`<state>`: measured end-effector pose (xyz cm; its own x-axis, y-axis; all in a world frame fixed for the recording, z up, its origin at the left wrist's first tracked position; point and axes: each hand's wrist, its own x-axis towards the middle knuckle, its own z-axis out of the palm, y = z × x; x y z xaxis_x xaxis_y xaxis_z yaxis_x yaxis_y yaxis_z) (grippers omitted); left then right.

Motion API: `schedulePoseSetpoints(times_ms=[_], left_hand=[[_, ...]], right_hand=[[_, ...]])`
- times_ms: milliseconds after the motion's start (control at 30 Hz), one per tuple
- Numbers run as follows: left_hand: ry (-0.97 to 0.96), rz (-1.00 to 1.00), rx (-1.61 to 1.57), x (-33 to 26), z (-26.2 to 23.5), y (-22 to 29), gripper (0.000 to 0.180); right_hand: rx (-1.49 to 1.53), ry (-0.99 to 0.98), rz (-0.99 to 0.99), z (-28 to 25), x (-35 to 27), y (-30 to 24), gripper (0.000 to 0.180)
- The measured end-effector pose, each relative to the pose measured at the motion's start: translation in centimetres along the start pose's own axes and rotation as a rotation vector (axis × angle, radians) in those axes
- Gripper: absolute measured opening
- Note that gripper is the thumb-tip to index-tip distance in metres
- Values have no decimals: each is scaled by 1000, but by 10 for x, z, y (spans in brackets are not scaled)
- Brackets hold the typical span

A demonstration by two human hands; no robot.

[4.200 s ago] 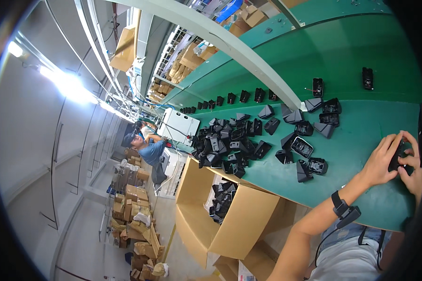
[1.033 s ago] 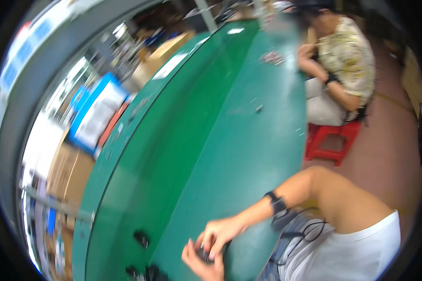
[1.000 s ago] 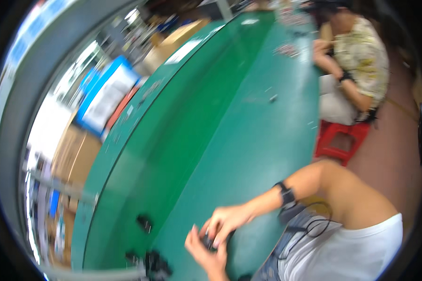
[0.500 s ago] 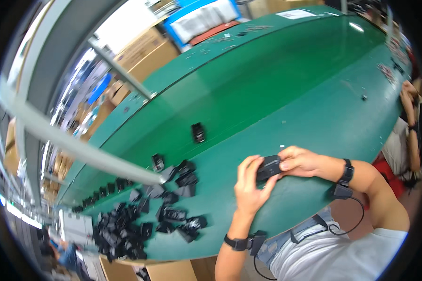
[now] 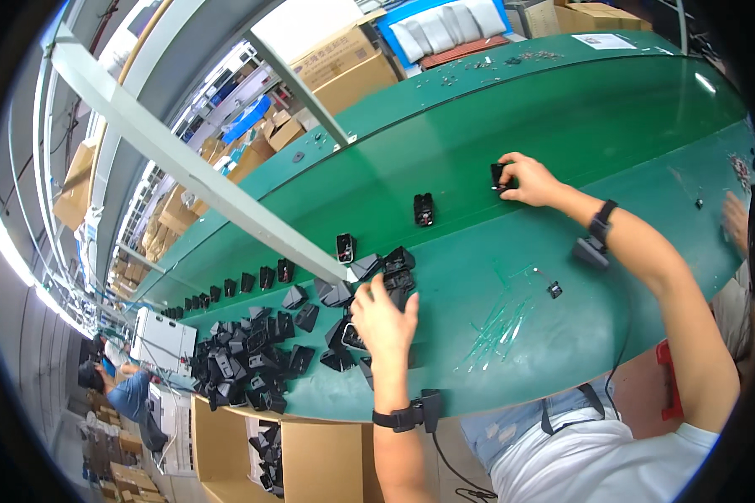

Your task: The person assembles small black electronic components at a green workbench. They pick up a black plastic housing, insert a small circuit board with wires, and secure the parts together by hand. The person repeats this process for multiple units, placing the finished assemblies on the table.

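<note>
My right hand (image 5: 524,180) is stretched out over the green belt (image 5: 461,159), its fingers closed on a small black plastic housing (image 5: 501,176) that stands on the belt. My left hand (image 5: 383,323) is at the right edge of the black housings (image 5: 252,344) heaped on the near worktop, fingers apart. Between its thumb and fingers I see nothing held. Right beyond those fingertips lie two housings (image 5: 399,268); another, partly hidden, is beside the palm. Several open-topped housings with parts inside stand in a row along the belt, the nearest being one (image 5: 424,210) left of my right hand.
A grey metal post (image 5: 201,189) slants across the left side to the worktop. Thin clear strips (image 5: 499,331) and a small black part with a wire (image 5: 554,289) lie before me. A cardboard box (image 5: 319,457) of black pieces stands below the edge. Another person's hand (image 5: 736,222) is at right.
Both hands held one black housing over the near worktop; they have since parted. My right hand is out at the belt with a housing, my left beside the heap. The view has shifted.
</note>
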<state>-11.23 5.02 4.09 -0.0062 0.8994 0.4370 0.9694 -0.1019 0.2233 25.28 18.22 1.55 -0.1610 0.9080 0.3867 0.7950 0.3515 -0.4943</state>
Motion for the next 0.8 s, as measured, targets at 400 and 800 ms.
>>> schedulePoseSetpoints(times_ms=[400,800], left_hand=[[-53,-52,190,-15,18,-19,43],[-83,135,-389,-10,-22,60,31]], right_hand=[[4,-93,-113,-15,-23,2,37],[-49,-427,35,-52,-159,-68,41]])
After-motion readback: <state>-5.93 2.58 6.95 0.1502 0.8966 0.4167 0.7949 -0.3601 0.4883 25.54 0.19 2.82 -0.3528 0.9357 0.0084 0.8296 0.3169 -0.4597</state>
